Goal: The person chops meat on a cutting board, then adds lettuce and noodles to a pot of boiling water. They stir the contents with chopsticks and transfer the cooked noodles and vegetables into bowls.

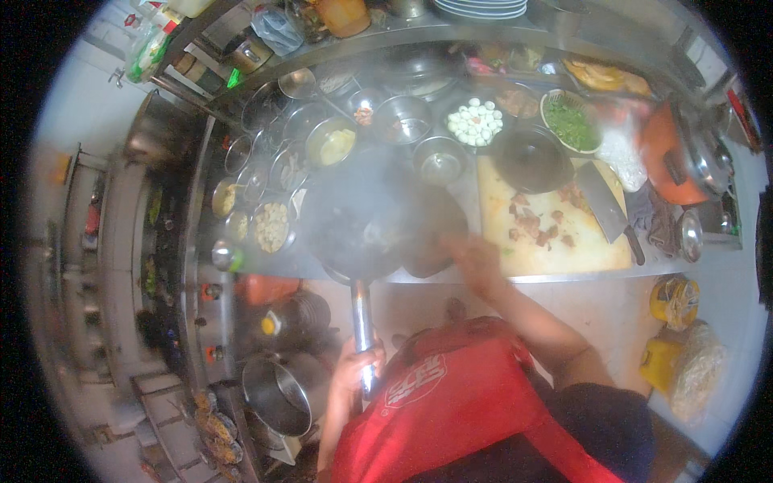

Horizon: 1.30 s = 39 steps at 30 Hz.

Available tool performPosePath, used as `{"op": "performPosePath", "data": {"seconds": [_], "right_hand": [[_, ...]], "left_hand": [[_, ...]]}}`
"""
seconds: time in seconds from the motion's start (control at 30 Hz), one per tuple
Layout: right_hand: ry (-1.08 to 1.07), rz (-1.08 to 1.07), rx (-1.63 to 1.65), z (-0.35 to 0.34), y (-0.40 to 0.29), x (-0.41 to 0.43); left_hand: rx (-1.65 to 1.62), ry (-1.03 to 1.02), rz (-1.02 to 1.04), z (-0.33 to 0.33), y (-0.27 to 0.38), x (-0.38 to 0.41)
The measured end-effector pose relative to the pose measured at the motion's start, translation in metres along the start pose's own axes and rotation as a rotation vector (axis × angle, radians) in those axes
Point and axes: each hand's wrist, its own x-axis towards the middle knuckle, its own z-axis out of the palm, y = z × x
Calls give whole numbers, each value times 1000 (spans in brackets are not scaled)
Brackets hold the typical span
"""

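My left hand (357,362) grips the metal handle of a wok (356,211), which sits over the edge of the steel counter and is blurred by steam. Right of the wok, my right hand (474,256) is at the rim of a dark round bowl or pan (435,232); haze hides how its fingers meet the rim. The wok's contents cannot be made out. A cutting board (555,259) lies to the right, bearing chopped meat pieces (528,226), a cleaver (601,202) and a dark round pan (531,158).
Behind the wok stand several metal bowls (439,160), a plate of white-green rounds (475,122) and a basket of chopped greens (569,121). An orange pot (661,151) is at the right. A shelf (386,39) runs along the back. A large steel pot (276,395) stands below, left.
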Motion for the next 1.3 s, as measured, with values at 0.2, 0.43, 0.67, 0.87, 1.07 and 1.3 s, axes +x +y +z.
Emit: {"op": "performPosePath", "data": {"seconds": [0.2, 0.43, 0.67, 0.87, 1.07, 1.3], "right_hand": [[-204, -58, 64, 3, -12, -22], [-20, -69, -2, 10, -1, -20], [-23, -101, 49, 9, -3, -21], [80, -140, 35, 5, 10, -12], [128, 53, 410, -3, -12, -12], [204, 401, 654, -1, 3, -9]], "left_hand": [[67, 66, -2, 3, -1, -2], [106, 75, 36, 10, 1, -5], [94, 49, 36, 3, -4, -5], [168, 15, 1, 1, 0, -5], [447, 151, 60, 12, -8, 1], [655, 151, 128, 20, -7, 9]]}}
